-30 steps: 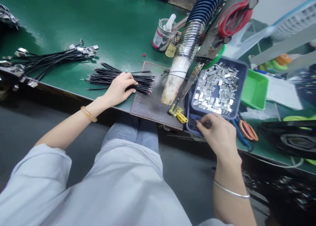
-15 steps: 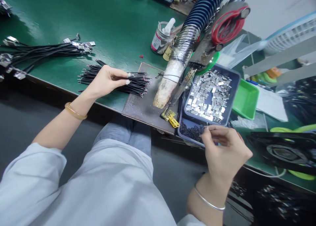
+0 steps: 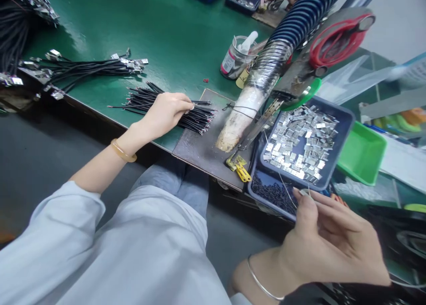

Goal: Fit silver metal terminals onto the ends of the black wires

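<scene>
My left hand [image 3: 168, 112] reaches over a pile of short black wires [image 3: 143, 98] with stripped, tinned-looking ends. Its thumb and fingertips are pinched together on a wire at the top of the pile. My right hand [image 3: 333, 238], nearer the camera, pinches a thin silvery solder wire [image 3: 286, 190] between thumb and fingers. That wire runs up past a blue tray of small metal terminals [image 3: 293, 132]. Just beyond my right fingertips lies a lower blue tray of small black pieces [image 3: 271, 194].
A white-wrapped hose end [image 3: 238, 118] and a metal arm hang over a brown board [image 3: 203, 143], with a yellow clip [image 3: 242, 169] at its front. Finished-looking black cables [image 3: 89, 67] lie left. A jar [image 3: 236, 58] stands behind; a green bin [image 3: 362, 154] sits right.
My left fingers have closed down onto the wire pile. My right hand has come nearer the camera and to the right, drawing the solder wire out. The view has shifted left.
</scene>
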### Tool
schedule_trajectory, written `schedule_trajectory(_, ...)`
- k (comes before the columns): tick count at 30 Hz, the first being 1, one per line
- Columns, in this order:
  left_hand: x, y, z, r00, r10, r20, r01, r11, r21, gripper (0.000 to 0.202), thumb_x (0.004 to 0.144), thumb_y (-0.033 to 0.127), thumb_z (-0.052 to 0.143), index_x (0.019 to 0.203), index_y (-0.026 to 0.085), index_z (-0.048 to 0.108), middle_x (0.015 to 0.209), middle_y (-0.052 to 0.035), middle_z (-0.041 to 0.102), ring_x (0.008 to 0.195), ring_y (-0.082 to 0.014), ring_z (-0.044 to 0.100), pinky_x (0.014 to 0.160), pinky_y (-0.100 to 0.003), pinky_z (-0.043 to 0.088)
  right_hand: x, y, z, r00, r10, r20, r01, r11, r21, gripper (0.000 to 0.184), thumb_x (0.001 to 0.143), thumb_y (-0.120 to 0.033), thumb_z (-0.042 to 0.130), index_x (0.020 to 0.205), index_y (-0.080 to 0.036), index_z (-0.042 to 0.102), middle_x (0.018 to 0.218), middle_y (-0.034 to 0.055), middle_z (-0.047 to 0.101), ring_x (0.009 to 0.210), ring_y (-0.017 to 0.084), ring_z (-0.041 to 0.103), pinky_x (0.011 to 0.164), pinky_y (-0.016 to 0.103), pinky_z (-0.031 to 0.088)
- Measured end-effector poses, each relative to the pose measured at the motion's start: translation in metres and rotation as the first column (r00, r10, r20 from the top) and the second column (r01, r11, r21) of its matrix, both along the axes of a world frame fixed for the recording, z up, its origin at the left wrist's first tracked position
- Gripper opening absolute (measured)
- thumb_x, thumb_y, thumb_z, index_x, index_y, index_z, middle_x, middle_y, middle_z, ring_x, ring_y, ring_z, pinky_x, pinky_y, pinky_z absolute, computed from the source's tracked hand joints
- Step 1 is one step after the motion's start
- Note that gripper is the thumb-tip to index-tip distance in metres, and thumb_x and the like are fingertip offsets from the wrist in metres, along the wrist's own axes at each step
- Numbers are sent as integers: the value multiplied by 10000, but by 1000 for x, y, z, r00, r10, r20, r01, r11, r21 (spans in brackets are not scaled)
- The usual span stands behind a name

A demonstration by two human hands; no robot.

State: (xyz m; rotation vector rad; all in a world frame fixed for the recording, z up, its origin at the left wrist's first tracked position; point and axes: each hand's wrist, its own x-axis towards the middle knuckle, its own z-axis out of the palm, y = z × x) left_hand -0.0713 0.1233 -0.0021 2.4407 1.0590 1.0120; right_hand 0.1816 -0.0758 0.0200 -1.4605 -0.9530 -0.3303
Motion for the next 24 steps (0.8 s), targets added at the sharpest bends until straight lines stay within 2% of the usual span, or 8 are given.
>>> schedule_trajectory(4,-6,-8,6,989,146,-14,-144,987,71,282,967,153,494,973,191,773,924,-54,719,909,-217,681,838,-369,507,0,2,-5,999,5,53,-8,998,56,88,738,-212,860,807,-212,806,783,51,763,671,267,735,618,442,650)
schedule_trajectory(10,-5,-54,28,936,293,194,-287,956,-56,237,938,242,639,1134,213,771,805,-18,603,729,-162,571,724,-308,449,-13,7,-6,1000,30,10,-31,984,174,133,787,-248,828,881,-334,791,793,16,743,619,264,714,504,441,606)
schedule_trajectory(12,2,-78,28,926,255,278,-218,963,-157,219,926,280,658,1085,208,790,746,-7,580,654,-141,525,634,-286,423,-21,5,-5,998,67,16,-68,986,154,120,798,-227,816,878,-310,784,806,12,743,649,251,720,536,432,612)
schedule_trajectory(14,14,-99,24,912,172,373,-59,954,-295,183,914,288,657,936,189,809,665,-1,560,578,-119,471,539,-265,375,-29,1,-5,991,118,63,-122,990,69,122,802,-173,797,863,-277,779,827,8,755,693,236,730,593,413,616)
schedule_trajectory(16,27,-115,18,874,133,467,113,880,-461,167,875,265,666,816,168,789,641,-8,584,556,-108,471,505,-244,369,-36,-3,-7,976,190,106,-185,981,-54,142,809,-120,770,859,-253,776,857,8,769,756,220,741,658,385,619)
schedule_trajectory(20,52,-128,7,773,218,596,367,613,-700,111,800,234,685,731,151,708,583,1,599,538,-103,519,512,-214,428,-41,-6,-17,940,336,55,-317,923,-219,169,852,-95,726,914,-246,770,927,11,774,868,181,739,783,343,622)
schedule_trajectory(22,62,-130,4,743,238,626,433,542,-720,88,775,219,701,720,149,703,546,18,576,500,-86,487,487,-200,408,-40,-4,-23,917,397,-39,-393,882,-261,152,882,-122,709,942,-248,767,952,15,764,907,173,735,823,347,627)
schedule_trajectory(24,70,-131,2,722,244,647,466,519,-716,74,752,209,719,710,149,717,563,14,600,497,-79,479,486,-194,411,-38,-3,-28,888,439,-140,-461,840,-288,116,905,-164,694,949,-243,767,972,28,755,920,174,736,814,347,638)
